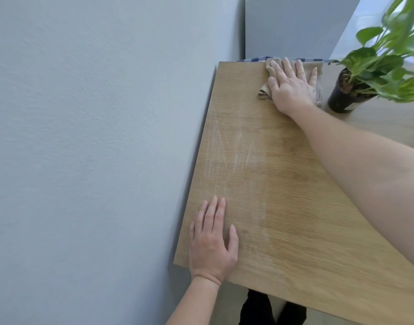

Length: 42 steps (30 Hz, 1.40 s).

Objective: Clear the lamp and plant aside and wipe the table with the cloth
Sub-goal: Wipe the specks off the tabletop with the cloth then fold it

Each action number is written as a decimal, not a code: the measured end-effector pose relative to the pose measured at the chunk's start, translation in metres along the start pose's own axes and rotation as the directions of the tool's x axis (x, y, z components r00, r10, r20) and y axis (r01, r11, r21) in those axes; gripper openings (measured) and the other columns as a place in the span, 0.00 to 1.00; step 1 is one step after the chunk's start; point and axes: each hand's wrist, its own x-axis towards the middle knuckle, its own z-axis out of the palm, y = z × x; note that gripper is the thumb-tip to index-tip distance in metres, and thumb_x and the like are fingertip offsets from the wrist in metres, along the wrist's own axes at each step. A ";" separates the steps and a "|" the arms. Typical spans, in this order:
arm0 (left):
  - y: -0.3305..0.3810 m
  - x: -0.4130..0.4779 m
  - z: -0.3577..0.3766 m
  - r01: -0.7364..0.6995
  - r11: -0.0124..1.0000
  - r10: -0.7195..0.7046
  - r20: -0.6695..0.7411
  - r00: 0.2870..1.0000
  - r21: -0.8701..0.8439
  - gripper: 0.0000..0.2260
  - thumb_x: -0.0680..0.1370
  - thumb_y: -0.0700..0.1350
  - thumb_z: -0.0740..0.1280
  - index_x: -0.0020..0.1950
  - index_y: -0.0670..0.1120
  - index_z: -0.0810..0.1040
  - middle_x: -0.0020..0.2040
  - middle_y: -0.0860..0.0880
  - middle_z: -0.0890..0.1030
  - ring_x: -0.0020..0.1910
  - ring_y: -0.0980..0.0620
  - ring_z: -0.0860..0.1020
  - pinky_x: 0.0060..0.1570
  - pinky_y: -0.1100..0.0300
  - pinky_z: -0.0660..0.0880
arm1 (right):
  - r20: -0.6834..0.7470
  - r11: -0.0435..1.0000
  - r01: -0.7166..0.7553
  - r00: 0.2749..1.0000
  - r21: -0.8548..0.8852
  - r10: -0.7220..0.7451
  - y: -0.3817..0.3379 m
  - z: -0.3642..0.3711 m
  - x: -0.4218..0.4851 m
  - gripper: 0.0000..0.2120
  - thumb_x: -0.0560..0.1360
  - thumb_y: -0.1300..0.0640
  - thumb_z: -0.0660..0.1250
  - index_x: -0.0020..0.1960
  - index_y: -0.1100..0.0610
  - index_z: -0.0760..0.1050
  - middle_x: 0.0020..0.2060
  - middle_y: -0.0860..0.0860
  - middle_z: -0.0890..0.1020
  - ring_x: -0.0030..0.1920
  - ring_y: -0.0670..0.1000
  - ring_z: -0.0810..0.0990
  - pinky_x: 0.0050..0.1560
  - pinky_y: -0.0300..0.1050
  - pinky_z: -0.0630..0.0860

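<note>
black pot (341, 99) holds plant (379, 64), right hand (292, 89) presses cloth (263, 91), fingers (287, 68) straight, left hand (213, 247) flat on table (283, 184).

1. The flat light-oak wooden desk (283, 184) is honey tan, with fine darker grain lines running across it.
2. Whitish chalky streaks (227, 146) criss-cross the desk's left part. The right part is a slightly deeper, more even tan.
3. The crumpled beige fabric cloth (264, 92) is one plain sandy colour.
4. The leafy green potted plant (375, 64) has bright green leaves marbled with pale yellow-green.
5. Its round black plastic pot (339, 100) carries a small white label (350, 108).
6. A strip of blue-and-white checked fabric (252, 59) shows along the desk's far edge.
7. The smooth painted wall (84, 137) is a plain pale blue-grey.
8. Black trousers (255, 308) show below the desk's near edge.
</note>
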 end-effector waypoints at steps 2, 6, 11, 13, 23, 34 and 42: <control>0.001 0.001 -0.001 0.002 1.000 -0.002 -0.003 1.000 0.003 0.30 0.85 0.58 0.60 0.87 0.55 0.61 0.86 0.57 0.63 0.87 0.55 0.55 0.84 0.52 0.54 | -0.001 1.000 0.002 1.000 -0.005 -0.002 0.001 0.004 -0.016 0.29 0.87 0.39 0.41 0.87 0.38 0.47 0.87 0.42 0.48 0.87 0.52 0.42 0.83 0.65 0.34; 0.002 0.001 -0.004 0.008 1.000 -0.008 0.002 1.000 0.005 0.29 0.85 0.58 0.59 0.87 0.55 0.62 0.86 0.57 0.64 0.87 0.55 0.55 0.84 0.51 0.56 | 0.013 0.999 0.016 1.000 -0.028 -0.015 0.004 0.014 -0.052 0.28 0.87 0.39 0.40 0.87 0.37 0.45 0.87 0.42 0.46 0.87 0.52 0.42 0.83 0.65 0.35; 0.006 0.002 -0.008 0.025 1.000 -0.025 0.007 1.000 0.007 0.29 0.85 0.59 0.57 0.87 0.56 0.62 0.86 0.57 0.63 0.87 0.55 0.55 0.84 0.48 0.59 | -0.014 0.998 0.058 0.998 -0.015 -0.059 0.008 0.027 -0.102 0.28 0.87 0.39 0.40 0.87 0.38 0.48 0.87 0.43 0.49 0.87 0.53 0.44 0.83 0.65 0.34; 0.008 0.001 -0.010 0.026 1.000 -0.026 0.002 1.000 0.002 0.29 0.85 0.59 0.57 0.87 0.55 0.63 0.86 0.56 0.64 0.86 0.54 0.57 0.84 0.47 0.60 | -0.018 0.997 0.075 0.997 -0.014 -0.075 0.011 0.034 -0.123 0.28 0.87 0.39 0.40 0.87 0.38 0.48 0.87 0.43 0.50 0.87 0.54 0.45 0.83 0.65 0.35; 0.011 0.000 -0.013 0.019 1.000 -0.020 -0.035 0.999 -0.022 0.27 0.85 0.56 0.56 0.86 0.54 0.66 0.84 0.53 0.68 0.85 0.51 0.60 0.83 0.47 0.60 | 0.029 0.985 0.172 0.985 0.000 -0.172 0.009 0.068 -0.259 0.29 0.87 0.37 0.38 0.87 0.38 0.44 0.87 0.43 0.46 0.87 0.53 0.41 0.83 0.64 0.33; 0.012 -0.004 -0.010 0.005 0.999 -0.007 -0.071 0.997 -0.034 0.25 0.86 0.51 0.59 0.84 0.52 0.68 0.83 0.51 0.70 0.84 0.48 0.63 0.83 0.47 0.60 | 0.045 0.957 0.287 0.958 -0.036 -0.285 0.013 0.118 -0.447 0.27 0.89 0.40 0.44 0.87 0.38 0.45 0.87 0.42 0.48 0.87 0.52 0.41 0.84 0.63 0.36; 0.011 -0.002 -0.008 0.008 0.999 -0.012 -0.088 0.996 -0.051 0.24 0.87 0.48 0.61 0.84 0.52 0.69 0.84 0.52 0.70 0.84 0.49 0.63 0.83 0.46 0.61 | 0.059 0.930 0.362 0.931 -0.063 -0.359 0.028 0.109 -0.433 0.26 0.89 0.38 0.44 0.86 0.36 0.49 0.86 0.41 0.54 0.87 0.51 0.48 0.85 0.62 0.43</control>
